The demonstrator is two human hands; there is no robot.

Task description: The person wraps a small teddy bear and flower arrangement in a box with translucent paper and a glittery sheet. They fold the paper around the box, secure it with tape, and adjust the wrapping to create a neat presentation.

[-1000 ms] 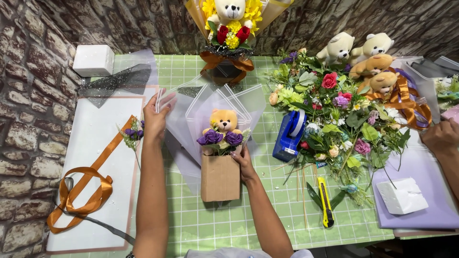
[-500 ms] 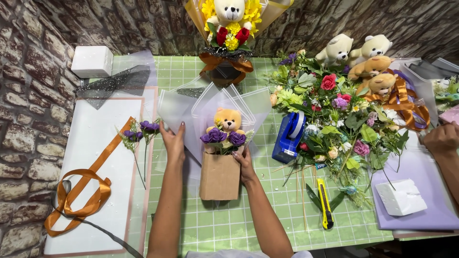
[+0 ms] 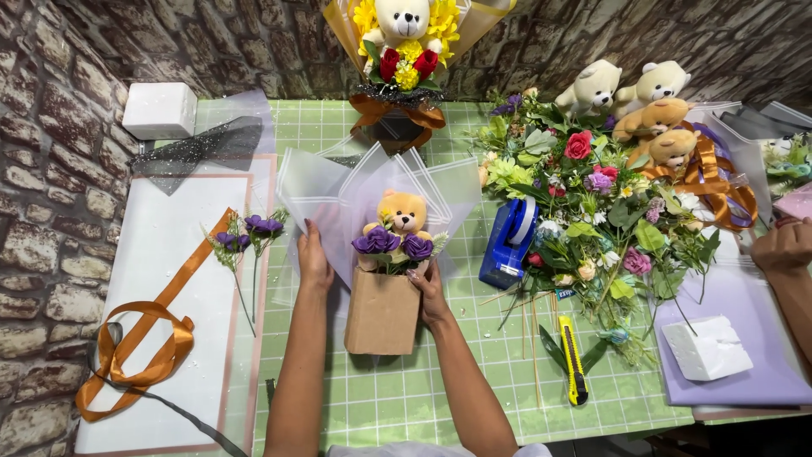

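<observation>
A small bouquet lies on the green checked mat (image 3: 474, 372): a brown paper base (image 3: 382, 311), a tan teddy bear (image 3: 400, 213), purple flowers (image 3: 392, 245), and translucent lilac wrapping sheets (image 3: 338, 196) fanned behind. My left hand (image 3: 314, 259) rests flat on the left side of the wrapping sheets. My right hand (image 3: 429, 292) holds the bouquet's right side at the top of the paper base. Two loose purple flower stems (image 3: 247, 239) lie to the left of my left hand.
An orange ribbon (image 3: 139, 343) curls on a white sheet at left. A finished bear bouquet (image 3: 404, 51) stands at the back. To the right are a blue tape dispenser (image 3: 510, 239), a flower pile (image 3: 592, 203), plush bears (image 3: 643, 110), a yellow cutter (image 3: 573, 360), a foam block (image 3: 706, 347) and another person's hand (image 3: 782, 245).
My left hand set the loose purple stems down at left and moved right onto the wrapping beside the bouquet. My right hand stayed on the bouquet.
</observation>
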